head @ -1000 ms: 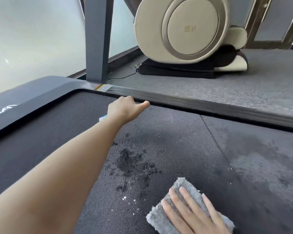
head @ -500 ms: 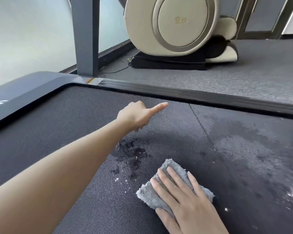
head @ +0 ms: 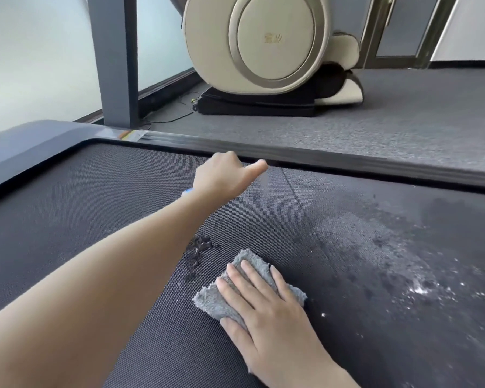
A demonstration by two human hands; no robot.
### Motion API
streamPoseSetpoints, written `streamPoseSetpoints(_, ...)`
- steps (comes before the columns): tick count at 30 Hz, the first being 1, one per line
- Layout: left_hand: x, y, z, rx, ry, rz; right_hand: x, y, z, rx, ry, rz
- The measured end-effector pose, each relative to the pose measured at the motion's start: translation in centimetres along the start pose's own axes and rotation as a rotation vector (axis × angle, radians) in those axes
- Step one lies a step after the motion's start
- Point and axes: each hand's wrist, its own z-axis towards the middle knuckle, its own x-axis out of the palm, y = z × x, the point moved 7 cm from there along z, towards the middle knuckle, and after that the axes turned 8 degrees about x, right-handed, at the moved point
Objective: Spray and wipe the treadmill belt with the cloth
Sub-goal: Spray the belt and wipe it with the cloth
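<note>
The dark woven treadmill belt [head: 101,208] fills the lower view. My left hand [head: 224,177] reaches out over it near the far side rail, fingers curled and forefinger pointing right; only a blue and white sliver of the spray bottle [head: 187,191] shows under the wrist. A dark wet splash [head: 199,252] lies beside my forearm. My right hand [head: 266,301] presses flat on a folded grey fluffy cloth [head: 216,299] just right of that splash. A broad damp, speckled patch [head: 398,247] with white droplets spreads to the right.
A black side rail [head: 347,161] borders the belt's far edge, and a grey upright post [head: 116,63] rises at its left end. On the grey carpet [head: 403,113] beyond stands a beige massage chair [head: 263,43], with frosted glass [head: 31,51] at the left.
My left hand has moved away from me to the far rail. My right hand has slid the cloth closer to the wet splash, which now looks smaller.
</note>
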Motion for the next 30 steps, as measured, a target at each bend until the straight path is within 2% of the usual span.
streamPoseSetpoints(2,0.2,-0.9,0.7,0.014,-0.028,0.015,0.1,-0.1,0.0,0.001,0.007,0.008)
streamPoseSetpoints(7,1.5,0.2,0.3,0.01,0.086,0.046,0.2,-0.1,0.1,0.002,0.007,0.022)
streamPoseSetpoints(10,0.7,1.1,-1.1,0.007,0.088,0.069,0.1,0.1,0.0,0.002,0.026,0.01)
streamPoseSetpoints(16,-2.2,1.7,-6.7,0.058,0.004,0.098,0.0,0.0,-0.1,0.049,0.113,-0.027)
streamPoseSetpoints(23,-4.8,4.6,-12.7,0.041,0.043,0.087,-0.3,0.3,-0.2,0.048,0.257,-0.021)
streamPoseSetpoints(30,-6.1,3.8,-18.8,0.058,0.039,0.08,-1.3,-1.7,-2.5,0.144,0.336,-0.052)
